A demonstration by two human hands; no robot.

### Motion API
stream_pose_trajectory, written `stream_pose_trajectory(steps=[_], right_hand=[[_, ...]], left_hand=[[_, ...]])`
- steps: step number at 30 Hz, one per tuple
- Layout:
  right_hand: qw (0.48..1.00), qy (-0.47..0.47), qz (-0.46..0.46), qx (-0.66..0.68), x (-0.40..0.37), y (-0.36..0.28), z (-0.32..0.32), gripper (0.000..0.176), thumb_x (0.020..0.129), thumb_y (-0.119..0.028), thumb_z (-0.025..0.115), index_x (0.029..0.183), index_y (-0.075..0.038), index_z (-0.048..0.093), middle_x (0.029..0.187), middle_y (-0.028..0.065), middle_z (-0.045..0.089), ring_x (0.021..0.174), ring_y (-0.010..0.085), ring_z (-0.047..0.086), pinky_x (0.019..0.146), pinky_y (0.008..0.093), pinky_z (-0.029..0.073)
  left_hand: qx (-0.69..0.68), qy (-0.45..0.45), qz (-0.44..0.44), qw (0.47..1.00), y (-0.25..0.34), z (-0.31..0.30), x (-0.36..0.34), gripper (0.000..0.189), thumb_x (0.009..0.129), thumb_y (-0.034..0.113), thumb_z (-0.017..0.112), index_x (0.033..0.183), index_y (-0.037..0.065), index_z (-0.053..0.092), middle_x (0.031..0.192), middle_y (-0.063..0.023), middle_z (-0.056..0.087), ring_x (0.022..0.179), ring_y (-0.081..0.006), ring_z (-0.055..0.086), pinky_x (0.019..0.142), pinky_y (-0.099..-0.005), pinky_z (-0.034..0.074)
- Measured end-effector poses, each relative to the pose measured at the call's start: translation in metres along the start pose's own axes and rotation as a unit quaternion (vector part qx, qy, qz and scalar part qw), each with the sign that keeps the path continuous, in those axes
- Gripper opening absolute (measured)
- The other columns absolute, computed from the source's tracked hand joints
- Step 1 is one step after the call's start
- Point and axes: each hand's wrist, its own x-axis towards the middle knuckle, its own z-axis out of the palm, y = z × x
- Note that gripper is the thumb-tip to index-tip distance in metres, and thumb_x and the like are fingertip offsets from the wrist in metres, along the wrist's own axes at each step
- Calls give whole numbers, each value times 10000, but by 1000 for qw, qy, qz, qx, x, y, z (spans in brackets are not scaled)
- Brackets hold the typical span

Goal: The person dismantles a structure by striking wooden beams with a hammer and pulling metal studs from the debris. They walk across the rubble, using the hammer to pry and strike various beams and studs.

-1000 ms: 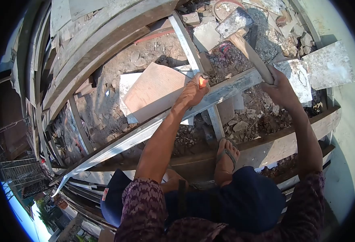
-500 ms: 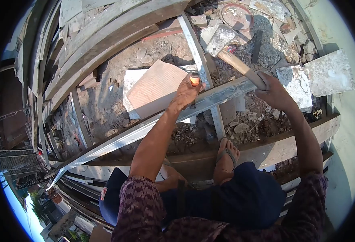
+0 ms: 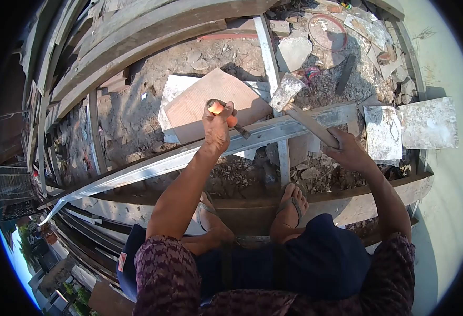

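My left hand is closed round the orange-and-black handle of a chisel. Its short dark end points down and right, just over the pale wooden beam; whether it touches cannot be told. In my right hand is the lower wooden handle of a hammer. The hammer's worn, pale-stained head hangs above the beam, right of the chisel. Running diagonally, the beam crosses a narrower wooden bar. Behind my left hand lies a ribbed pinkish tile on white sheets.
My sandaled feet rest by a lower plank. Long boards are stacked at upper left. Two whitish slabs sit at right beside a pale wall. Rubble and a round reddish-rimmed lid cover the ground behind.
My left hand has moved left with the chisel, which is now tilted away from its near-upright position on the beam. The hammer has dropped lower and closer to the beam. The view has shifted slightly.
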Motion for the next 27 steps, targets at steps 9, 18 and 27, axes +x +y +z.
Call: stream_pose_trajectory(steps=[9,18,27], right_hand=[[989,-25,-70,-127,49,-121,-44,454,819,-186,660,1206,-27,485,788,238,608,756,440,605,726,502,457],[899,-29,-358,-252,90,-282,-38,527,777,-119,721,1226,-5,470,786,204,617,728,381,617,661,441,489],[757,-243,-335,-506,115,-324,20,335,884,-93,514,1211,-26,491,884,178,640,880,341,652,719,422,533]], left_hand=[[-98,53,38,993,-44,-12,-19,180,851,-27,634,881,103,515,806,-19,572,762,-136,562,664,-271,447],[-230,57,129,963,-66,-41,-67,155,875,61,684,976,100,573,1049,-63,627,973,-196,585,860,-357,482],[-163,153,87,971,-52,-48,-97,225,838,101,751,987,13,607,893,-32,634,802,-132,600,780,-292,496]])
